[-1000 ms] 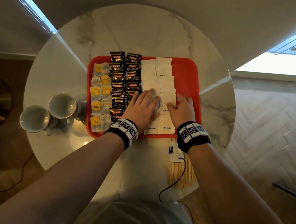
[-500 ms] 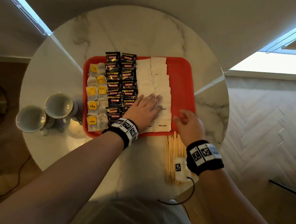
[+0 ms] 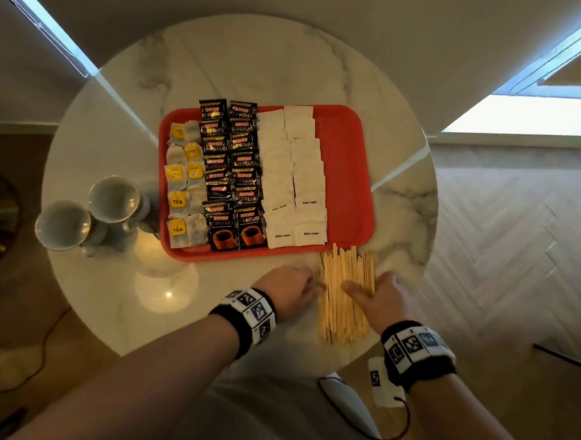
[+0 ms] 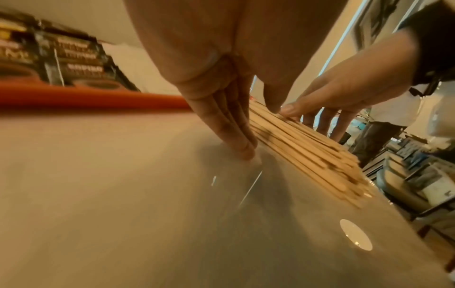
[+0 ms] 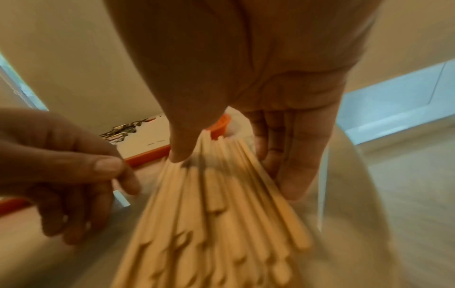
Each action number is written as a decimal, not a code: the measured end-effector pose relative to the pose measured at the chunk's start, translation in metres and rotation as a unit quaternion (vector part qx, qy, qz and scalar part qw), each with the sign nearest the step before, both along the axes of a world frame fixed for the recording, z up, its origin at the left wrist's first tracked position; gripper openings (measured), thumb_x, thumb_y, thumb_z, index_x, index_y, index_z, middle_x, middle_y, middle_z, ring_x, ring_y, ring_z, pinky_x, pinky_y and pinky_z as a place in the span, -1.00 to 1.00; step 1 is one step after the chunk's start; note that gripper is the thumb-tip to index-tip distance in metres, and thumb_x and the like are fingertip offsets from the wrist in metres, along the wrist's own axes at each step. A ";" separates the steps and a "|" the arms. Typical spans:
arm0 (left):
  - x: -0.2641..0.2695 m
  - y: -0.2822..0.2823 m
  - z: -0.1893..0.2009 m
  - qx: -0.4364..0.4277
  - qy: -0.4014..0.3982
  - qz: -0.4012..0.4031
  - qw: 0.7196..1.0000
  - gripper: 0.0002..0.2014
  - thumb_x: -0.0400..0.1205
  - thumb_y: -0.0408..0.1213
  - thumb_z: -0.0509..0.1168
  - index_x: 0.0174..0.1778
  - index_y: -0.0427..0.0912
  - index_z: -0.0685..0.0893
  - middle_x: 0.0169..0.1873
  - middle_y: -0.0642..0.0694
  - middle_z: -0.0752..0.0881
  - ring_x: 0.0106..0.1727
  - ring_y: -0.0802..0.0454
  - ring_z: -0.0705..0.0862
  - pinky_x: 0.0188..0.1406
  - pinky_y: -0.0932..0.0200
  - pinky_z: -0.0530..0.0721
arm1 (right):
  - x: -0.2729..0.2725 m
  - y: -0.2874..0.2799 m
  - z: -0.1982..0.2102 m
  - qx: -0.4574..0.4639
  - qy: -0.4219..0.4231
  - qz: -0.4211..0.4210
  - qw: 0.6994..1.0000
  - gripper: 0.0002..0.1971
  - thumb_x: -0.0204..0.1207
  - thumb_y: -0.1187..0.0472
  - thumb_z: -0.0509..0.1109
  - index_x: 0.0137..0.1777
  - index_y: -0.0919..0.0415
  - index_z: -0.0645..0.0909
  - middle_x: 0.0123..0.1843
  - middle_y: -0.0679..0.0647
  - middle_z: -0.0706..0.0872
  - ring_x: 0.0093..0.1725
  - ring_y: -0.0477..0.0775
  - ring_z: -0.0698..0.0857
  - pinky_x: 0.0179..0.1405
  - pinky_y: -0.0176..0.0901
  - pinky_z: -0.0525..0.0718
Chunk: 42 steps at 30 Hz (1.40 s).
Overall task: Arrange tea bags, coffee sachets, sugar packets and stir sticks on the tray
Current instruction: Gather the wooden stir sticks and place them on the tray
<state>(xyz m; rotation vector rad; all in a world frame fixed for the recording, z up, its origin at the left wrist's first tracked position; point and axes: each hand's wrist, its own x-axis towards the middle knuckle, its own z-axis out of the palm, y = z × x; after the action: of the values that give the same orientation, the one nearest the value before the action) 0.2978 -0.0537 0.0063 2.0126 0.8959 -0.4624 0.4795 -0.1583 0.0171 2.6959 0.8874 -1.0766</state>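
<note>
On the round marble table lies a red tray carrying rows of tea bags at its left, black coffee sachets beside them and white sugar packets in the middle. Its right strip is bare. A pile of wooden stir sticks lies on the table just in front of the tray's near right corner. My left hand presses straight fingers against the pile's left side. My right hand rests its thumb on top of the sticks, its fingers along their right side.
Two cups stand on the table to the left of the tray. The table's rounded edge runs close to the right of the sticks. A small white device on a black cable hangs by my right wrist.
Both hands left the sugar packets on the tray and came back toward me to the stir sticks, the right hand first. They now flank the pile.
</note>
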 end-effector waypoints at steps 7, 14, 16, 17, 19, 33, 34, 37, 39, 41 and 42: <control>-0.028 -0.013 -0.009 -0.022 0.047 0.079 0.996 -0.49 0.59 0.20 0.38 0.26 -0.12 0.55 0.10 -0.10 0.73 0.09 -0.08 0.72 0.15 -0.04 0.73 | -0.056 0.016 -0.003 0.012 0.132 0.034 0.991 -0.66 0.47 -0.16 0.57 -0.04 0.04 0.56 -0.11 -0.01 0.74 -0.23 -0.13 0.67 -0.36 -0.29 0.58; -0.069 0.002 -0.011 -0.070 0.094 0.157 0.981 -0.42 0.48 0.01 0.58 0.31 -0.15 0.54 0.18 -0.11 0.74 0.19 -0.09 0.73 0.10 0.11 0.68 | -0.093 0.040 0.008 0.001 0.172 0.079 0.982 -0.70 0.54 -0.23 0.47 0.06 -0.04 0.71 -0.20 -0.12 0.77 -0.26 -0.18 0.72 -0.29 -0.26 0.69; -0.056 -0.006 0.000 -0.065 0.103 0.148 0.981 -0.45 0.48 -0.01 0.58 0.26 -0.16 0.54 0.16 -0.13 0.74 0.16 -0.11 0.72 0.07 0.08 0.68 | -0.082 0.035 0.023 -0.005 0.164 0.094 0.982 -0.71 0.57 -0.18 0.47 0.10 -0.01 0.71 -0.18 -0.15 0.74 -0.32 -0.26 0.62 -0.41 -0.34 0.51; -0.051 -0.009 0.004 -0.062 0.109 0.144 0.982 -0.48 0.49 -0.02 0.57 0.23 -0.16 0.53 0.14 -0.14 0.74 0.15 -0.12 0.72 0.05 0.07 0.69 | -0.079 0.032 0.028 -0.008 0.159 0.103 0.982 -0.71 0.58 -0.17 0.47 0.12 0.00 0.70 -0.21 -0.16 0.70 -0.35 -0.27 0.58 -0.46 -0.36 0.45; -0.050 -0.013 0.007 -0.056 0.114 0.136 0.983 -0.53 0.53 -0.03 0.52 0.21 -0.18 0.53 0.14 -0.17 0.72 0.14 -0.14 0.72 0.04 0.05 0.70 | -0.083 0.028 0.031 -0.008 0.146 0.110 0.983 -0.70 0.59 -0.14 0.48 0.14 0.04 0.70 -0.26 -0.18 0.63 -0.36 -0.24 0.56 -0.50 -0.37 0.37; -0.090 -0.009 0.014 -0.094 0.058 0.214 0.971 -0.75 0.74 -0.09 0.15 0.28 -0.09 0.51 -0.04 -0.09 0.72 -0.06 -0.07 0.69 -0.09 0.13 0.59 | -0.075 0.026 0.008 -0.064 0.091 0.138 0.984 -0.68 0.52 -0.09 0.51 0.04 0.15 0.63 -0.16 0.02 0.72 -0.20 0.01 0.72 -0.11 -0.07 0.78; -0.092 -0.008 0.015 -0.107 0.042 0.224 0.968 -0.78 0.74 -0.11 0.15 0.26 -0.07 0.51 -0.07 -0.07 0.73 -0.08 -0.05 0.70 -0.13 0.13 0.61 | -0.073 0.026 0.006 -0.062 0.105 0.131 0.984 -0.67 0.51 -0.09 0.53 0.08 0.14 0.66 -0.12 0.03 0.76 -0.15 0.04 0.76 -0.02 0.00 0.81; -0.094 -0.008 0.021 -0.134 -0.010 0.255 0.958 -0.83 0.77 -0.18 0.14 0.24 -0.06 0.52 -0.16 -0.06 0.72 -0.17 -0.02 0.71 -0.17 0.10 0.69 | -0.063 0.023 0.001 -0.058 0.144 0.120 0.980 -0.62 0.50 -0.07 0.55 0.20 0.14 0.66 -0.01 0.05 0.80 -0.05 0.07 0.79 0.09 0.05 0.80; -0.093 -0.009 0.022 -0.168 -0.050 0.293 0.940 -0.85 0.78 -0.22 0.13 0.24 -0.03 0.51 -0.22 -0.09 0.69 -0.25 -0.03 0.69 -0.16 -0.01 0.76 | -0.058 0.020 0.006 -0.050 0.167 0.119 0.978 -0.60 0.52 -0.06 0.55 0.25 0.14 0.64 0.02 0.01 0.79 -0.04 0.04 0.78 0.06 -0.02 0.77; -0.091 -0.009 0.024 -0.193 -0.081 0.317 0.925 -0.82 0.79 -0.24 0.12 0.28 0.02 0.49 -0.25 -0.09 0.62 -0.29 -0.01 0.60 -0.21 -0.02 0.70 | -0.054 0.019 0.013 -0.031 0.202 0.112 0.972 -0.69 0.57 0.01 0.53 0.23 0.09 0.64 -0.05 -0.08 0.76 -0.11 -0.07 0.74 -0.06 -0.15 0.69; -0.090 -0.008 0.024 -0.199 -0.092 0.314 0.924 -0.81 0.80 -0.21 0.13 0.31 0.02 0.49 -0.25 -0.08 0.60 -0.29 0.00 0.57 -0.22 -0.02 0.66 | -0.053 0.018 0.017 -0.020 0.224 0.106 0.969 -0.74 0.59 0.05 0.52 0.23 0.05 0.65 -0.08 -0.12 0.75 -0.14 -0.12 0.73 -0.06 -0.18 0.67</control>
<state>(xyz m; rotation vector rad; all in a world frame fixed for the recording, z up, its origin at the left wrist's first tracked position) 0.2076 -0.0615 0.0303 1.2813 1.1570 -0.0751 0.4270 -0.1399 0.0344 2.2900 1.1676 -1.6585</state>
